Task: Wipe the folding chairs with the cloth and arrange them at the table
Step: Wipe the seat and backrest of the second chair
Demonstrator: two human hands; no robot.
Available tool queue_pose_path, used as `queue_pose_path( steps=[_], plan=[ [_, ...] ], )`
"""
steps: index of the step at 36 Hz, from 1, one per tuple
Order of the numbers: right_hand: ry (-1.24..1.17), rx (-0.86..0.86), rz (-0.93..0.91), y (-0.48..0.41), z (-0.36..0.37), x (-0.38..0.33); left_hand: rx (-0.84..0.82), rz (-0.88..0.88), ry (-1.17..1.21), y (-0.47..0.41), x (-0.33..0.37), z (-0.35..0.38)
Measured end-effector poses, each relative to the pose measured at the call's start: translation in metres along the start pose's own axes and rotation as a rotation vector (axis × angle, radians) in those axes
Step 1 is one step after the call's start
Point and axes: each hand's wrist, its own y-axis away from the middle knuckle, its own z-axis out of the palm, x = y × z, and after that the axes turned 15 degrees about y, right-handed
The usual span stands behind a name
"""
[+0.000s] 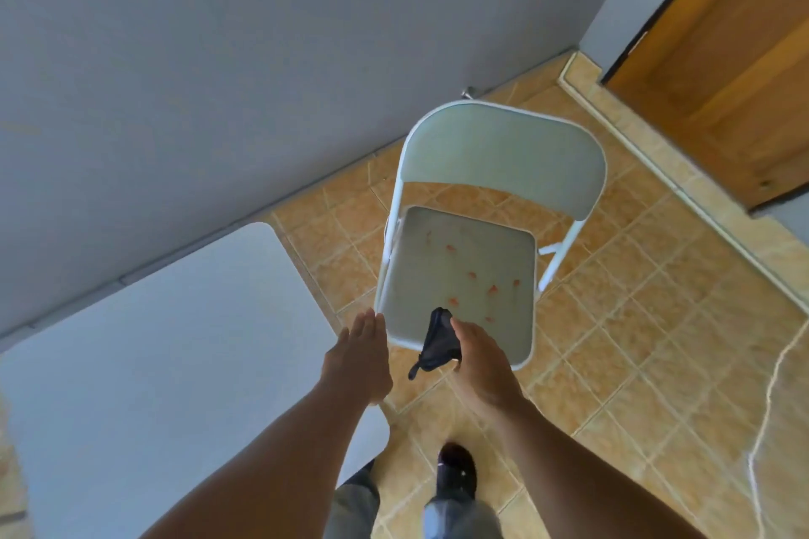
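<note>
A white-framed folding chair (481, 197) with a grey seat and backrest stands unfolded on the tiled floor, facing me. Several small orange-red spots dot its seat (464, 271). My right hand (479, 357) hangs over the seat's front edge and grips a dark cloth (437, 341), which dangles down past the edge. My left hand (359, 357) is flat with fingers together but holding nothing, just left of the seat's front-left corner, near the table (153, 341).
The white table fills the lower left, against a grey wall (219, 57). A wooden door (735, 57) is at the upper right beyond a raised tile sill. A thin white cord (770, 385) trails on the floor at right. My legs and a dark shoe (457, 470) show below.
</note>
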Motion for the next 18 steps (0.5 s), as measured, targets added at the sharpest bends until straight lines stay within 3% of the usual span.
queue_pose_path(
  steps=[13, 18],
  plan=[
    [0.123, -0.239, -0.285, -0.094, 0.022, 0.084, -0.100, -0.245, 0.135, -0.086, 0.034, 0.083],
    [0.062, -0.151, -0.331, -0.138, 0.031, 0.090, -0.072, -0.275, 0.217, -0.126, 0.025, 0.112]
  ],
)
